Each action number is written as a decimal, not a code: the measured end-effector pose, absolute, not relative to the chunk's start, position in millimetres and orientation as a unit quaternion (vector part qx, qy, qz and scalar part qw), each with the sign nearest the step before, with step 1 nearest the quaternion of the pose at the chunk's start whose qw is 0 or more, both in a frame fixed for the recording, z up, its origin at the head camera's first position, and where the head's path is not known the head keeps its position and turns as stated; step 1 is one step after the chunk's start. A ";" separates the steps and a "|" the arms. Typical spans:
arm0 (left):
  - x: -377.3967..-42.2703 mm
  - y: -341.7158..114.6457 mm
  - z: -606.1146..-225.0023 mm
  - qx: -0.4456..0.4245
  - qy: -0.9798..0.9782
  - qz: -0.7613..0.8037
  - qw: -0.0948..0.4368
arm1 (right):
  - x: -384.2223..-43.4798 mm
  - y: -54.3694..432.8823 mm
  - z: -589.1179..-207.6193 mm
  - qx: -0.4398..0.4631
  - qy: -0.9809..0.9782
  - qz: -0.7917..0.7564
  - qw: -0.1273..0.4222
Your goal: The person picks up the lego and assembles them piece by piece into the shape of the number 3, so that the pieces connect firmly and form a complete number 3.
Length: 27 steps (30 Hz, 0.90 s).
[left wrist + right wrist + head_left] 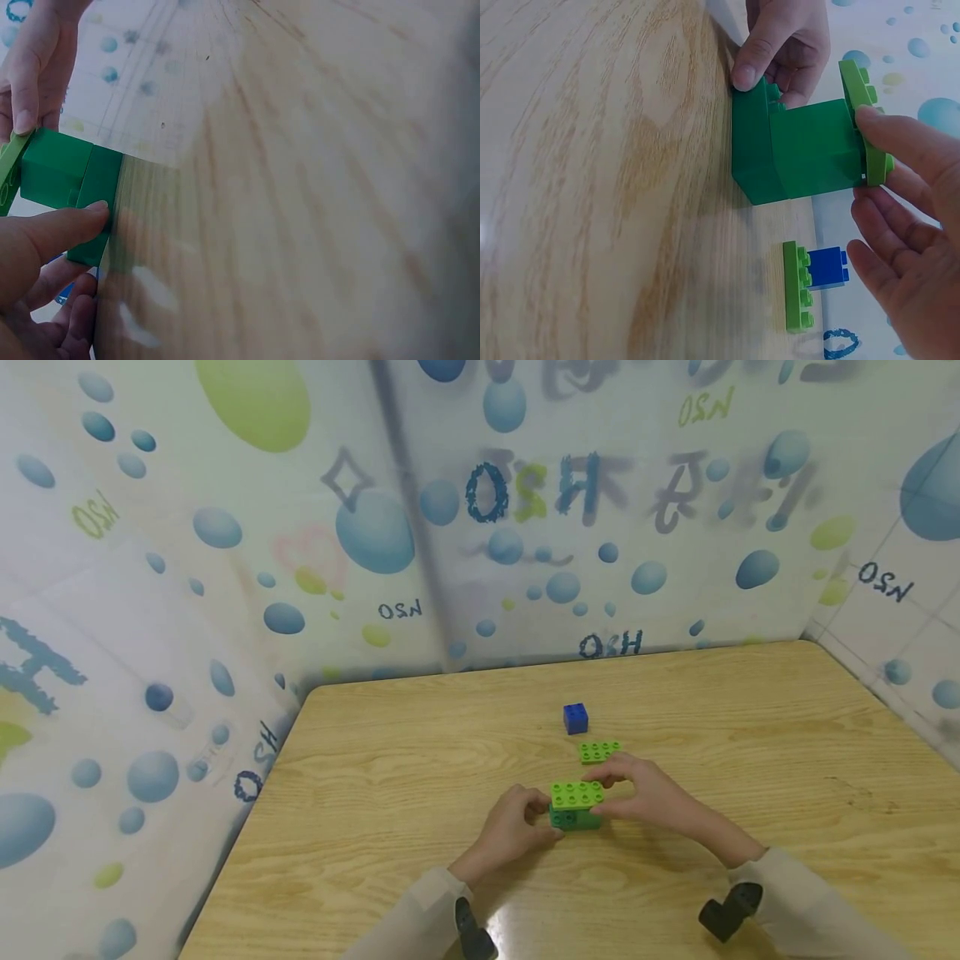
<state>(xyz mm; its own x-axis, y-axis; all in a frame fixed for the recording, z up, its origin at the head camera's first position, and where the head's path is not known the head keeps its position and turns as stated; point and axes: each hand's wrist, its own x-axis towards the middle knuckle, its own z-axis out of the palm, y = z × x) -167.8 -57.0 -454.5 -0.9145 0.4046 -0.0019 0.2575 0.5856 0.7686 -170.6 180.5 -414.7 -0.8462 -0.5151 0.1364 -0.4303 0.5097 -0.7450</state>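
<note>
A dark green brick (750,146) rests on the table, with a taller green block (817,150) on one end. My left hand (516,822) pinches the dark green brick's left end between thumb and fingers. Across the top of the taller block lies a lime green studded plate (576,795), slightly tilted in the right wrist view and overhanging the lower brick's bare studs. My right hand (647,795) grips this plate at its right end, thumb on the near side and fingers on the far side.
Behind the right hand, a second lime green plate (598,752) lies flat on the wooden table (390,760). Farther back stands a small blue brick (575,718). A patterned curtain (510,593) hangs along the table's far edge and both sides.
</note>
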 end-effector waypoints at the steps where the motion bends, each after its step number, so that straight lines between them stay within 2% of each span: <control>1: -167.8 -57.0 -454.5 0.187 0.886 0.415 0.088 | -170.7 180.4 -414.7 -0.273 0.868 -0.412 0.051; 27: -166.2 -55.6 -453.0 0.191 0.886 0.416 0.072 | -178.4 177.9 -410.9 -0.286 0.883 -0.367 0.060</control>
<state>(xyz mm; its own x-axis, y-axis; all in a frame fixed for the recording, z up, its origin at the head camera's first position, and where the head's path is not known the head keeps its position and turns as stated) -166.2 -55.6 -453.0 -0.9166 0.3986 0.0308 0.2784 0.5811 0.7647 -178.4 177.9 -410.9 -0.8288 -0.5498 0.1045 -0.4616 0.5660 -0.6831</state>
